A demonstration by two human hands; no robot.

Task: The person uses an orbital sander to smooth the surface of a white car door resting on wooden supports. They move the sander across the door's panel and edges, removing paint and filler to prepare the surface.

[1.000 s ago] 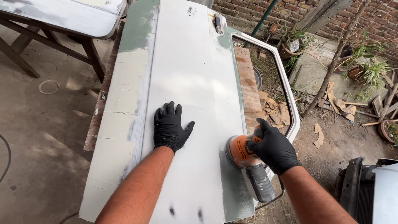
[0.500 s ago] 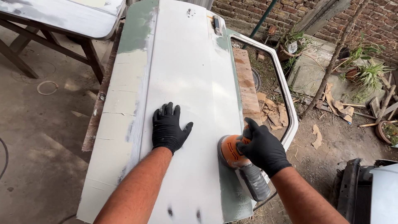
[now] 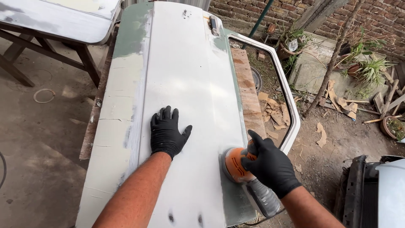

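A car door (image 3: 185, 71) in pale primer lies flat on a wooden stand, its window frame (image 3: 283, 88) on the right. My left hand (image 3: 167, 132), in a black glove, rests palm down with fingers spread on the middle of the panel. My right hand (image 3: 269, 166), also gloved in black, grips an orange round sander (image 3: 234, 164) whose pad sits on the panel's right side near the window edge. The sander's grey dust bag (image 3: 265, 198) trails back under my right wrist.
A second primed panel (image 3: 55, 17) lies on a wooden trestle at the top left. A brick wall (image 3: 363, 12), potted plants (image 3: 367, 67) and scrap litter the ground to the right. A dark car part (image 3: 367, 194) stands at the lower right. Concrete floor lies left.
My right hand has slid the sander leftward and slightly toward me along the door's right side. My left hand stays flat on the panel in nearly the same spot.
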